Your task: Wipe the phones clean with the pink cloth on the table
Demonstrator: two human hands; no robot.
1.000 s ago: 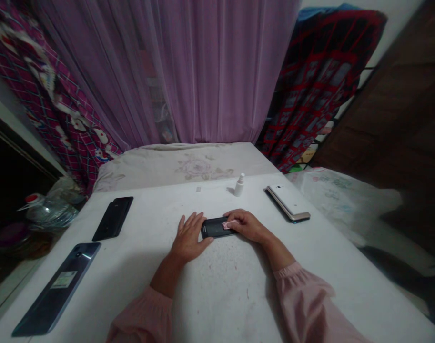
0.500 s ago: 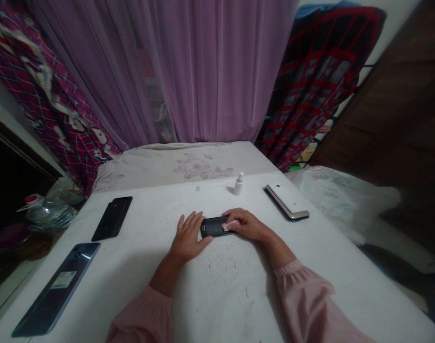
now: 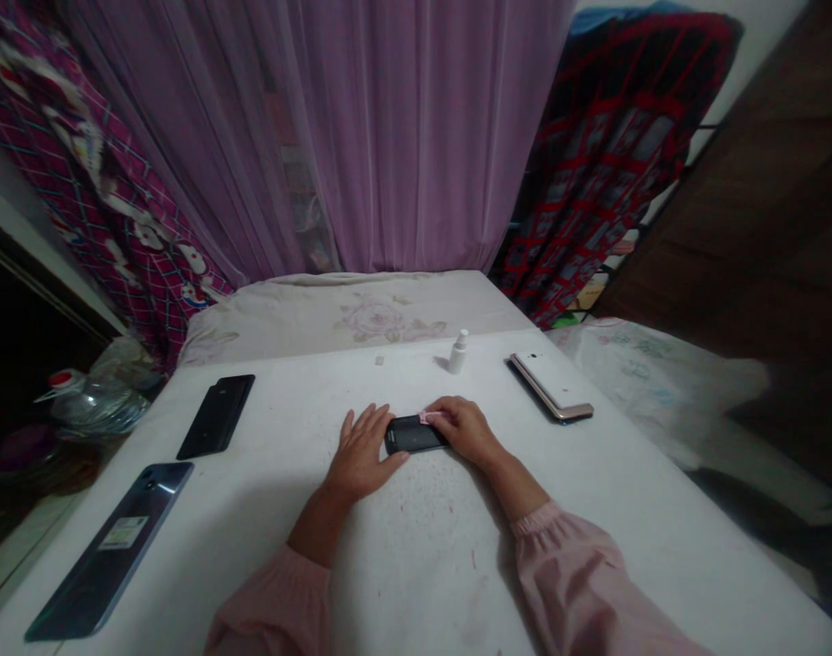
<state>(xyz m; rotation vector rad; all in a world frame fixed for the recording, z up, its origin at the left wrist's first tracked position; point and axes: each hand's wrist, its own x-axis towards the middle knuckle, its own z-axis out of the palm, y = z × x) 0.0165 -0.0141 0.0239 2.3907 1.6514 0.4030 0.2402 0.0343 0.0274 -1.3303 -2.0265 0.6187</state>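
A black smartphone (image 3: 416, 437) lies face up on the white table, its long side running left to right. My left hand (image 3: 362, 456) steadies its left end, thumb along the near edge and the other fingers stretched out beside the far corner. A small pink cloth (image 3: 429, 416) is pinched in the fingers of my right hand (image 3: 467, 430), pressed on the phone near its far edge. The right hand covers the phone's right end. Beyond that hand stands a small white spray bottle (image 3: 458, 353).
At the left lie a black phone (image 3: 217, 415) and a larger dark blue phone (image 3: 115, 547) with a label on its back. Stacked phones (image 3: 550, 387), a white one on top, rest at the right. A small pale square (image 3: 379, 361) lies farther back on the table.
My right hand has slid the pink cloth from the middle of the screen up to the phone's far edge. The left hand stays at the phone's left end.
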